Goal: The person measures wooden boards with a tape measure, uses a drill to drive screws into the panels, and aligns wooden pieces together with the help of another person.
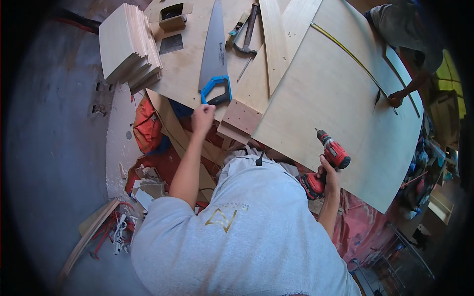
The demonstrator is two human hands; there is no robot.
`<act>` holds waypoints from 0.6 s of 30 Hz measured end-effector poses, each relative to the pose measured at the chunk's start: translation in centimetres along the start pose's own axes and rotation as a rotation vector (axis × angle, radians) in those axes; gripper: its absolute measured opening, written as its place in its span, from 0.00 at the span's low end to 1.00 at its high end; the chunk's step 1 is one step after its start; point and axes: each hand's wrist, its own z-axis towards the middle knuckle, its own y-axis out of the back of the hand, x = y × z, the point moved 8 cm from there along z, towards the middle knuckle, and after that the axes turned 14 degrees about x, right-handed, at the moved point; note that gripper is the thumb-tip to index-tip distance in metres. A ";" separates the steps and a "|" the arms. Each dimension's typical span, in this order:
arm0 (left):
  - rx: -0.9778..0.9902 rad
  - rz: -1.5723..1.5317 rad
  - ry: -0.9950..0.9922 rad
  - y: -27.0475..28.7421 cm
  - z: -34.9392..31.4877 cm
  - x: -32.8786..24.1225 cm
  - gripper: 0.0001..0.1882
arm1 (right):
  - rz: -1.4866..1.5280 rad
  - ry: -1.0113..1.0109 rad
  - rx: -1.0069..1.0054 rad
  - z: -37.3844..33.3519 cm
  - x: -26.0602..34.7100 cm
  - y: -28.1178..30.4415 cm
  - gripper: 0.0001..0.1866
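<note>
My right hand (pixel 330 176) is wrapped round the grip of a red and black cordless drill (pixel 336 154). The drill's bit points up and left over a large plywood sheet (pixel 316 98). My left hand (pixel 202 119) is closed at the near edge of the worktop, just below the blue and black handle of a handsaw (pixel 213 54). Whatever its fingers may hold is hidden. Close by on the right sits a small wooden block (pixel 241 118) with holes or screws in it. At the far right another person's hand (pixel 396 98) is at the end of a yellow tape measure (pixel 348 53) laid across the sheet.
A claw hammer (pixel 250 29) and a utility knife (pixel 238 29) lie right of the saw. Long wooden boards (pixel 274 44) stretch away beyond the block. Stacked thin panels (pixel 126 44) and an open cardboard box (pixel 174 18) are at the far left. Cables (pixel 118 234) and scraps litter the floor.
</note>
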 end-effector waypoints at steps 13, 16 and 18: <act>0.039 0.027 0.107 -6.8 -2.6 2.9 0.36 | -0.424 0.270 0.117 4.1 -3.5 2.8 0.22; 0.012 0.093 0.066 -6.9 -2.2 4.5 0.39 | -0.599 0.260 0.076 4.6 -3.4 3.2 0.24; 0.065 -0.011 0.023 -7.1 -1.0 5.4 0.40 | -0.665 0.282 0.070 5.0 -3.3 3.6 0.24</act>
